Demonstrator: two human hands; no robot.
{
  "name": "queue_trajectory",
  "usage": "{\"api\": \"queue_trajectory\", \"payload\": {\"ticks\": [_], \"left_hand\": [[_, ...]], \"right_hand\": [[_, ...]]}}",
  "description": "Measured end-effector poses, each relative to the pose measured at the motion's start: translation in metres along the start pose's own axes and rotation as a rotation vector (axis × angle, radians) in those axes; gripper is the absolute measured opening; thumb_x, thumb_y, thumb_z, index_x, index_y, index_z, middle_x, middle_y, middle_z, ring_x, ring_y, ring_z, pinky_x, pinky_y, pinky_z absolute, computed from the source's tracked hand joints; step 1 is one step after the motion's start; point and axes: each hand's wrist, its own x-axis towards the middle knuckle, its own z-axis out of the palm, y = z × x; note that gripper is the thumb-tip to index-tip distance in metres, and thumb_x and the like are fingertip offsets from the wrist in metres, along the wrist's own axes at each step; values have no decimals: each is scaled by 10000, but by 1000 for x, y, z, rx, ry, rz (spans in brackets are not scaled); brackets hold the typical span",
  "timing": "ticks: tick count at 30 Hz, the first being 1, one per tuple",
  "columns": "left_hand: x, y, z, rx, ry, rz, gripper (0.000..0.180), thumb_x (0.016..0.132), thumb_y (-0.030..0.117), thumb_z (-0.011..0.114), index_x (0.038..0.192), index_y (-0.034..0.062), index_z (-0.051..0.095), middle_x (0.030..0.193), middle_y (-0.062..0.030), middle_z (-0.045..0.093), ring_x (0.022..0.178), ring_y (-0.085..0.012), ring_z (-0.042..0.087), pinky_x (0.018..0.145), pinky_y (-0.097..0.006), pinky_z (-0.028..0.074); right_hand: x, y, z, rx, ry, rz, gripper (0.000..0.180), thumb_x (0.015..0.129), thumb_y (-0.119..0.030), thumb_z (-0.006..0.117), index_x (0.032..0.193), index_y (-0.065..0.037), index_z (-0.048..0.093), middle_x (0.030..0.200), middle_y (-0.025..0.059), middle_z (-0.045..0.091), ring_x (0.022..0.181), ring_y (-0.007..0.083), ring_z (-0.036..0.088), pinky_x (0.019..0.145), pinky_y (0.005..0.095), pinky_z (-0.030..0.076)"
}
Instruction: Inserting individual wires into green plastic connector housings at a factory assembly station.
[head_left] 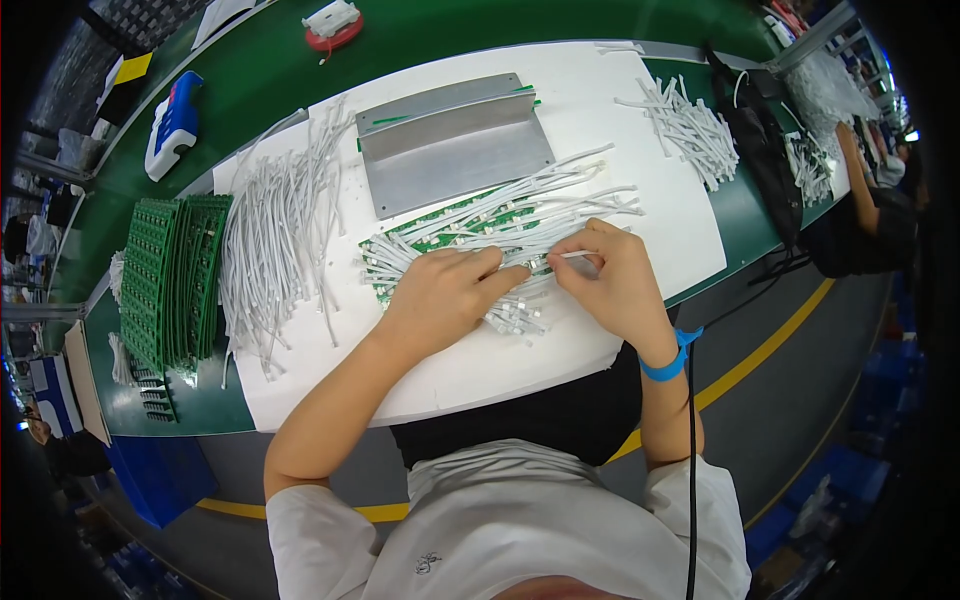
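A green circuit board panel point(445, 240) lies on the white sheet in front of me, largely covered by white cables point(590, 203) with small white connectors. My left hand point(445, 295) rests over its near side, thumb and forefinger closed together among the connectors; what they hold is hidden. My right hand point(615, 285) pinches a thin white cable between thumb and forefinger, just right of the left fingertips. Loose connector ends point(517, 316) stick out below the hands. An angled grey metal plate point(455, 165) stands against the board's far side.
A large bundle of white cables point(280, 220) lies to the left, beside stacked green circuit boards point(165, 280). Another cable pile point(690, 130) is at the far right, near a black bag point(765, 150). A blue-and-white device point(175, 125) sits far left. A cord runs from my right wrist's blue band point(665, 370).
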Motion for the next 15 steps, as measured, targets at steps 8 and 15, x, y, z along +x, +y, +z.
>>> {"api": "queue_trajectory", "payload": {"ticks": [8, 15], "left_hand": [[0, -1, 1, -61, -28, -26, 441, 648, 60, 779, 1074, 149, 708, 806, -16, 558, 683, -212, 638, 604, -338, 499], [-4, -4, 2, -68, -40, -10, 496, 611, 41, 791, 1082, 171, 709, 830, -10, 565, 718, -213, 643, 635, -349, 512]], "right_hand": [[3, 10, 0, 223, -96, 178, 89, 876, -31, 741, 947, 22, 746, 647, -48, 534, 591, 18, 355, 515, 221, 285], [-1, 7, 6, 210, -60, 181, 98, 893, -44, 742, 959, 29, 742, 644, -53, 535, 586, 8, 364, 508, 212, 283]]}}
